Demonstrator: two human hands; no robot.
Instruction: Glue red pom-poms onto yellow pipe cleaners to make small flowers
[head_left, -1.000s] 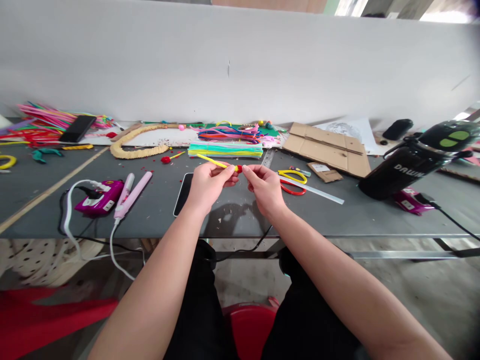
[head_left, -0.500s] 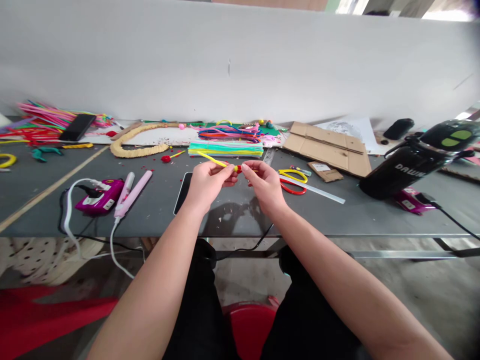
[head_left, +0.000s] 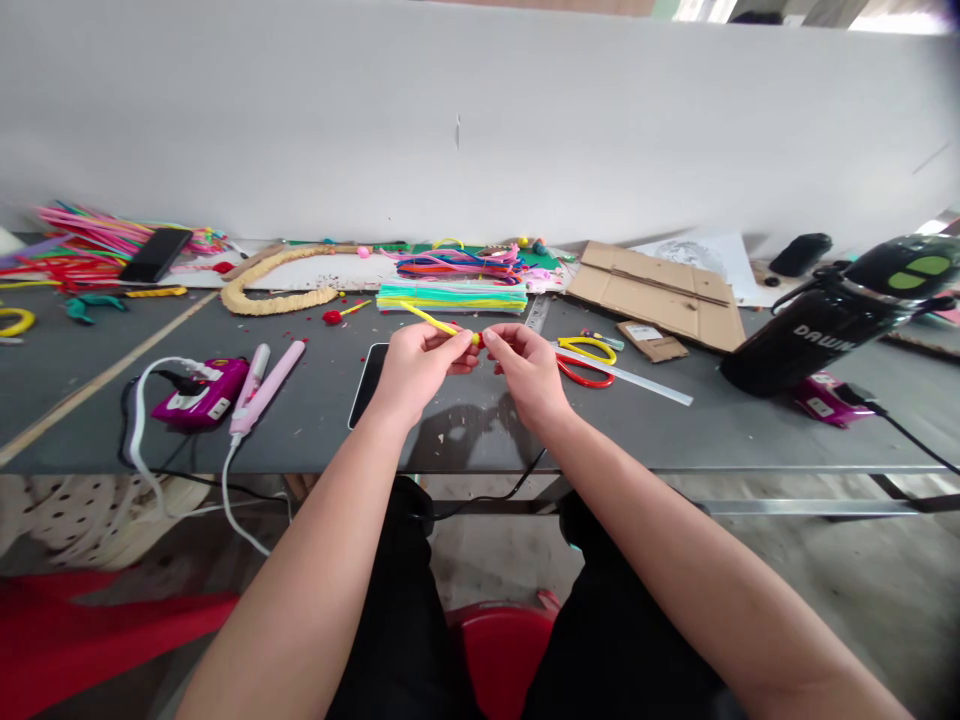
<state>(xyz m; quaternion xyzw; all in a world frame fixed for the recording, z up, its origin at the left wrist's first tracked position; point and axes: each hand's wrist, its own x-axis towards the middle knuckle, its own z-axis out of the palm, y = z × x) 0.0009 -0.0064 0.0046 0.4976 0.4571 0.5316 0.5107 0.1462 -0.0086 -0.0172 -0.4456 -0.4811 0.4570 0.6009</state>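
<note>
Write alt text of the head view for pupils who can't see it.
Someone's left hand holds a yellow stem, the right hand at its end, above a grey table; coloured strips lie beyond, a black bottle at right.

A black bottle lettered "DAWN" (head_left: 832,320) stands at the right of the grey desk (head_left: 675,440), just beside a purple power strip (head_left: 829,402) with a black plug in it. Near the bottle lie a folded cardboard sheet (head_left: 660,295), a smaller cardboard scrap (head_left: 652,342) and, behind them, a printed paper (head_left: 694,260). At the left, a pink hair straightener (head_left: 270,385) rests beside a second purple power strip (head_left: 201,395); farther back lies a black phone (head_left: 156,256). A white partition (head_left: 300,120) rises behind. Perforated white clogs (head_left: 75,520) show below the desk.
</note>
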